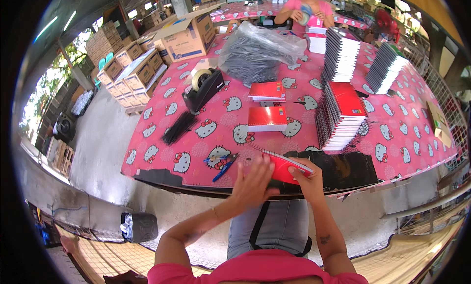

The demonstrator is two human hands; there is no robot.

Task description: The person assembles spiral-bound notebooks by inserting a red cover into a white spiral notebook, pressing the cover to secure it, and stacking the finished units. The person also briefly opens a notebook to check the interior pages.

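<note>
Pink shirt (255,267) below us, red spiral notebook (280,170) in hand

Our right hand (311,182) clamps the notebook's right end, thumb on its red face, at the near edge of the pink-covered table (228,119). Our left hand (253,182) spreads open at the other end, thumb apart; its blur keeps us from telling whether it presses. Beside it lie blue-handled pliers (223,169).
</note>
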